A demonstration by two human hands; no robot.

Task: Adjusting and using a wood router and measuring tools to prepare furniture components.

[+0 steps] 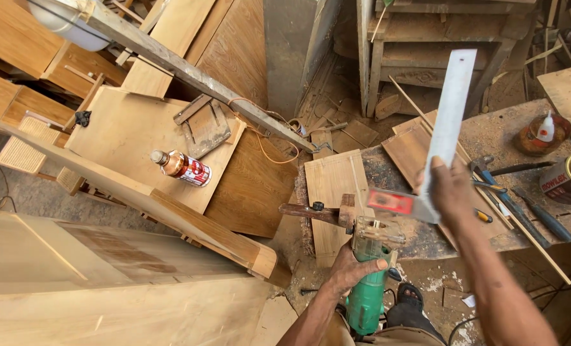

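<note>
My left hand [351, 268] grips a green power tool [367, 296] with a metal base [376, 232], held low in front of me near the workbench edge. My right hand [450, 189] holds a try square [445, 122]: its long steel blade points up and away, its red stock [393, 201] points left, just above the tool's base. A wooden mallet [317, 212] lies on a light wooden board [334, 192] on the bench, right behind the tool.
The dusty workbench [503, 138] carries wood offcuts, chisels [541, 218], a hammer, a tin can [570, 176] and a glue bottle in a bowl [544, 131]. Left stand cabinets and planks; a spray can [181, 168] lies on a panel. My sandaled foot [409, 298] rests on the sawdust-covered floor.
</note>
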